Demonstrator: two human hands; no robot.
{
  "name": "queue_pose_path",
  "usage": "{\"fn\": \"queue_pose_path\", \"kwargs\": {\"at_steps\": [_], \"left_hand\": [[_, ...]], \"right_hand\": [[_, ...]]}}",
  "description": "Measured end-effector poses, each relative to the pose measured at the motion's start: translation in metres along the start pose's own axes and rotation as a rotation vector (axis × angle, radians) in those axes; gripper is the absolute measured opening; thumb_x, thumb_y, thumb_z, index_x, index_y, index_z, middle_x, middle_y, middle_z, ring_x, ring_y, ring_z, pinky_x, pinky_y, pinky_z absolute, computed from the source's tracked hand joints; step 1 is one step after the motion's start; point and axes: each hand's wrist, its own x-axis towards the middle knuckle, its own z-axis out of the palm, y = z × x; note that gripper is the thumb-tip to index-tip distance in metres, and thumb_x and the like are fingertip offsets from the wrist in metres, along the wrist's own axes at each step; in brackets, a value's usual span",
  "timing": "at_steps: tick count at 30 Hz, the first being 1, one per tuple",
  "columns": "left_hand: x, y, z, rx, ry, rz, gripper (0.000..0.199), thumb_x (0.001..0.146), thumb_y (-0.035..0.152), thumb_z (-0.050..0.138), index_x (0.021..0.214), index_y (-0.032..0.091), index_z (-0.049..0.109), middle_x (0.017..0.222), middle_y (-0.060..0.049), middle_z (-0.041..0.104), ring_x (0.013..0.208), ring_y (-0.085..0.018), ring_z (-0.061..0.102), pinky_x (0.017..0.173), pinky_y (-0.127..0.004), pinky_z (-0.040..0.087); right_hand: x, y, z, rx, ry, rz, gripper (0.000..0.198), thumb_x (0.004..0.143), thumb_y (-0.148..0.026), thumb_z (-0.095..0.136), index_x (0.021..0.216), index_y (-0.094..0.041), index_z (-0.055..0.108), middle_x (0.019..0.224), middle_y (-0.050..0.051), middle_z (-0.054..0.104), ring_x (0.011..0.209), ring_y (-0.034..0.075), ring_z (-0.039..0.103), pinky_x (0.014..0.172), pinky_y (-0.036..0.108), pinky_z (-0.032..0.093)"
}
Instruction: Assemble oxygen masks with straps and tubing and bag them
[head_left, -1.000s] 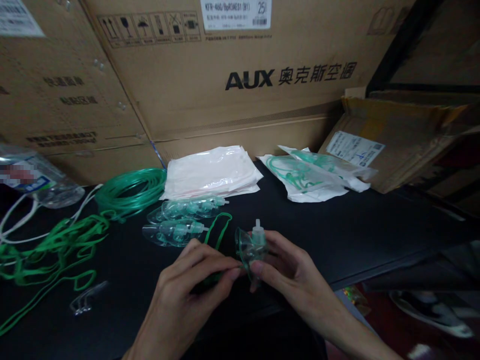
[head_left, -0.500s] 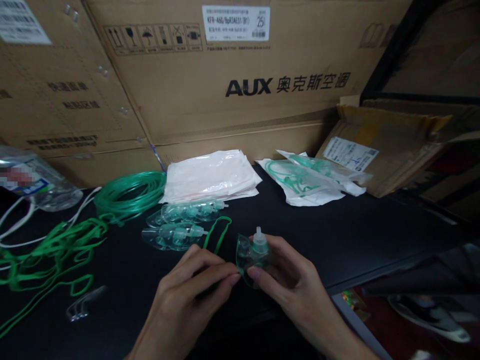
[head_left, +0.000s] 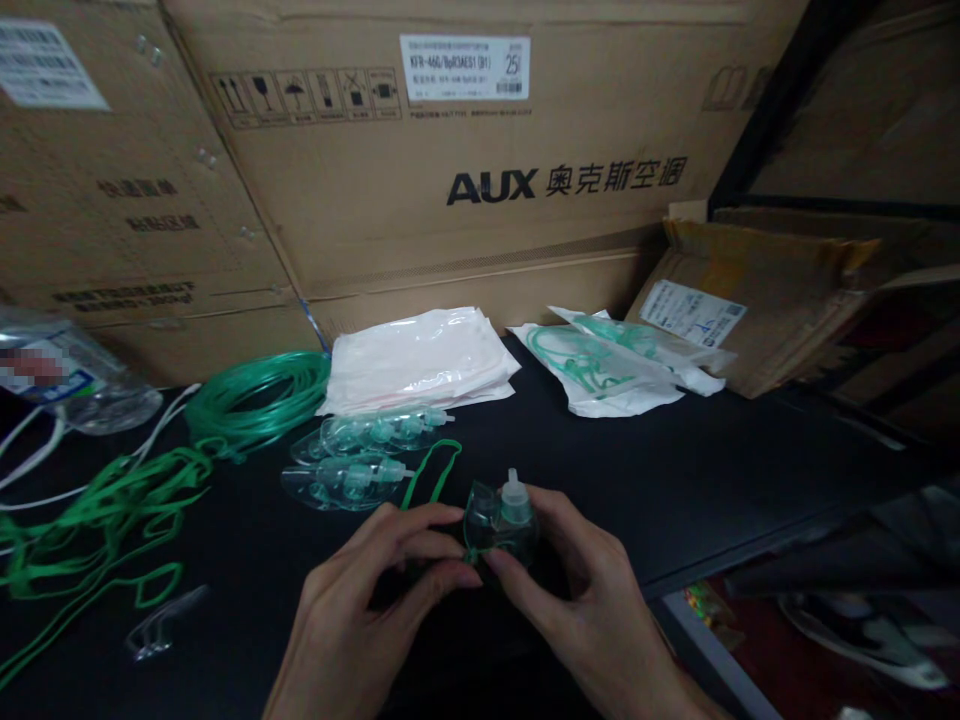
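A clear green oxygen mask (head_left: 484,515) with a whitish nozzle (head_left: 514,492) pointing up is held low over the black table. My right hand (head_left: 574,565) is closed around its right side, the thumb at the mask's near edge. At the left edge, my left hand (head_left: 397,580) has its fingers bent and thumb close to a green elastic strap (head_left: 442,462), which loops out behind the fingers. Part of the strap shows at the mask's lower rim, by both thumbs. Just beyond lie stacked clear green masks (head_left: 349,482), with nozzles pointing right.
Left on the table are a coil of green tubing (head_left: 259,400), tangled green straps (head_left: 97,520), small clear bent pieces (head_left: 161,625) and a plastic bottle (head_left: 97,380). White pouches (head_left: 420,360) and packaged masks (head_left: 592,365) lie behind. Cardboard boxes (head_left: 337,200) stand at the back, an opened one (head_left: 750,300) at right.
My left fingers have opened apart somewhat at the mask's edge, and the strap now shows across its lower rim under my right thumb. The camera view has shifted slightly.
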Motion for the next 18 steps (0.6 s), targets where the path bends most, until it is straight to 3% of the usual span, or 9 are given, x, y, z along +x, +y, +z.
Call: {"fn": "queue_pose_path", "kwargs": {"at_steps": [5, 7, 9, 11, 14, 18], "left_hand": [[0.0007, 0.0014, 0.0012, 0.017, -0.013, -0.024, 0.023, 0.096, 0.043, 0.068, 0.115, 0.033, 0.061, 0.085, 0.011, 0.08, 0.075, -0.011, 0.079, 0.083, -0.019, 0.06], [0.0004, 0.0012, 0.0022, -0.01, -0.009, -0.023, 0.022, 0.097, 0.041, 0.068, 0.116, 0.033, 0.06, 0.088, 0.01, 0.08, 0.078, -0.011, 0.079, 0.083, -0.018, 0.06], [-0.0001, 0.001, 0.003, -0.029, -0.005, -0.014, 0.021, 0.096, 0.036, 0.071, 0.114, 0.032, 0.061, 0.094, 0.008, 0.078, 0.081, -0.011, 0.078, 0.08, -0.017, 0.06], [-0.0006, 0.0009, 0.0032, -0.037, -0.028, -0.003, 0.02, 0.093, 0.028, 0.074, 0.111, 0.031, 0.065, 0.097, 0.006, 0.076, 0.081, -0.011, 0.077, 0.075, -0.016, 0.06], [-0.0009, 0.0015, 0.0021, -0.064, -0.078, 0.006, 0.026, 0.091, 0.015, 0.074, 0.11, 0.031, 0.068, 0.09, 0.006, 0.073, 0.075, -0.01, 0.072, 0.068, -0.015, 0.058], [0.0016, 0.0034, 0.0009, -0.083, -0.1, 0.028, 0.032, 0.09, 0.009, 0.07, 0.113, 0.03, 0.07, 0.088, 0.004, 0.072, 0.074, -0.011, 0.071, 0.067, -0.016, 0.057]], "right_hand": [[-0.0006, -0.0027, 0.0009, -0.02, -0.027, 0.009, 0.027, 0.091, -0.026, 0.073, 0.118, -0.026, 0.068, 0.102, 0.002, 0.075, 0.094, 0.021, 0.072, 0.084, 0.032, 0.057], [-0.0012, -0.0021, 0.002, 0.012, -0.018, 0.0, 0.035, 0.092, -0.025, 0.072, 0.126, -0.027, 0.065, 0.105, 0.003, 0.074, 0.092, 0.02, 0.073, 0.083, 0.031, 0.059], [-0.0021, -0.001, 0.0028, 0.074, 0.023, -0.008, 0.057, 0.091, -0.022, 0.073, 0.144, -0.031, 0.053, 0.123, 0.006, 0.07, 0.094, 0.019, 0.074, 0.084, 0.031, 0.062], [-0.0033, -0.0006, 0.0029, 0.089, 0.078, -0.067, 0.068, 0.091, -0.018, 0.073, 0.15, -0.037, 0.044, 0.145, 0.009, 0.058, 0.106, 0.022, 0.074, 0.091, 0.035, 0.063], [-0.0052, -0.0017, 0.0014, -0.028, 0.084, -0.256, 0.048, 0.092, -0.01, 0.07, 0.13, -0.038, 0.062, 0.157, 0.007, 0.045, 0.127, 0.027, 0.064, 0.103, 0.044, 0.059], [-0.005, -0.0025, -0.0005, -0.113, 0.058, -0.371, 0.033, 0.092, -0.007, 0.068, 0.112, -0.033, 0.072, 0.157, 0.007, 0.042, 0.132, 0.031, 0.06, 0.104, 0.048, 0.059]]}}
